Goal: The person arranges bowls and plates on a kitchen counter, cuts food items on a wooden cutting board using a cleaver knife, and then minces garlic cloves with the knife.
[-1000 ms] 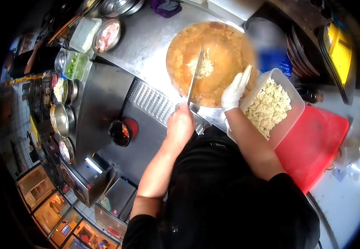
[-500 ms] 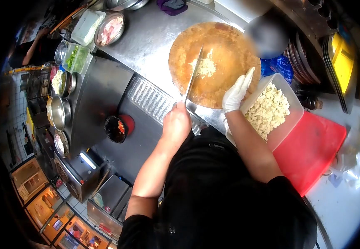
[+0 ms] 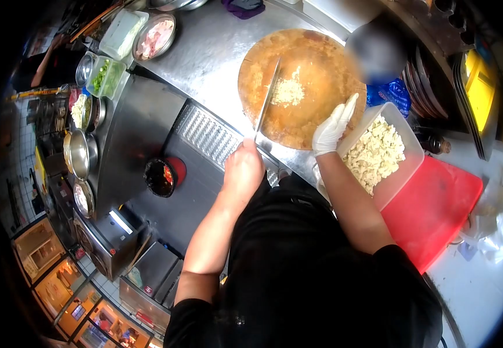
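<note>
My left hand (image 3: pixel 244 165) is bare and closed around the handle of a knife (image 3: pixel 268 95). The long blade, seen nearly edge-on, is over the left part of a round wooden chopping board (image 3: pixel 321 64). Just right of the blade lies a small pile of finely chopped pale food (image 3: pixel 288 91). My right hand (image 3: pixel 333 129), in a white glove, is at the board's lower right edge, its fingers stretched out and holding nothing. Beside that hand and partly behind my right forearm is a clear tub of pale chopped pieces (image 3: pixel 382 152).
A red lid or board (image 3: pixel 437 203) lies right of the tub. Left of the chopping board are a bowl of pink meat (image 3: pixel 155 37), a tub of greens (image 3: pixel 104 77) and a dark-lined red container (image 3: pixel 162 176). Another person's arm (image 3: pixel 45 65) shows far left.
The knife has shifted slightly left, leaving a small gap to the chopped pile. My gloved right hand has stayed at the board's edge. The whole view has shifted a little.
</note>
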`<state>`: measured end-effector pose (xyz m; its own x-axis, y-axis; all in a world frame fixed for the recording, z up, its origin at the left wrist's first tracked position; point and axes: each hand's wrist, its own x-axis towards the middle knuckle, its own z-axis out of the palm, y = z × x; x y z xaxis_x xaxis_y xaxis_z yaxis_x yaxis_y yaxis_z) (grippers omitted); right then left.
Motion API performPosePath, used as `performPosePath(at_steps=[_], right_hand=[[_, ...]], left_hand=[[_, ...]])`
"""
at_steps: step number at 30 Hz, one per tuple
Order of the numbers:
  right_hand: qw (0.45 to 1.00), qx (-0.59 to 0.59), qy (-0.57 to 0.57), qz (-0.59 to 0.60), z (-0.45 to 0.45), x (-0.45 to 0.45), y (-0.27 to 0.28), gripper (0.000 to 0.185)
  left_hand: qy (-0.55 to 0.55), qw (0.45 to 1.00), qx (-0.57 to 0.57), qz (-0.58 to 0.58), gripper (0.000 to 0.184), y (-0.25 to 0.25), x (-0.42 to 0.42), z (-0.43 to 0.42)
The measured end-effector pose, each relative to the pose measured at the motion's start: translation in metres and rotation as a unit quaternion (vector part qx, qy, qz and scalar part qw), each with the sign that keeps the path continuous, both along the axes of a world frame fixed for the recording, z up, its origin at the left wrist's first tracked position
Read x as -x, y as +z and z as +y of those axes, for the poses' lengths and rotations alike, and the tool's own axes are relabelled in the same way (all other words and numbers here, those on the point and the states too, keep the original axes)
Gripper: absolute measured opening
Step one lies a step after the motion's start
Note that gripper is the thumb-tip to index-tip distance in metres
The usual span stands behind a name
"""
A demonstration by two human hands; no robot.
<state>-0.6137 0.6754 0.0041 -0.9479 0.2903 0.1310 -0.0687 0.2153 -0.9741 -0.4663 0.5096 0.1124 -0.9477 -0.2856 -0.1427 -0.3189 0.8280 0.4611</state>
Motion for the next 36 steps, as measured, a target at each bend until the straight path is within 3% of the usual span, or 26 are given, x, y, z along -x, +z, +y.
performPosePath(at_steps=[6,9,36], right_hand=[[1.000,-0.004,-0.001,-0.008,0.002,-0.001,0.000,0.059],[1.000,0.001,0.001,0.013,-0.001,0.001,-0.006,0.059],[0.999,-0.035,0.004,-0.022,0.002,-0.003,0.003,0.059]], left_hand=[[0.003,0.999,0.034,-0.016,0.014,-0.001,0.000,-0.001],[0.004,1.000,0.019,0.003,0.005,-0.010,0.000,-0.008],[-0.062,0.998,0.000,0.010,0.012,-0.006,0.025,0.004]])
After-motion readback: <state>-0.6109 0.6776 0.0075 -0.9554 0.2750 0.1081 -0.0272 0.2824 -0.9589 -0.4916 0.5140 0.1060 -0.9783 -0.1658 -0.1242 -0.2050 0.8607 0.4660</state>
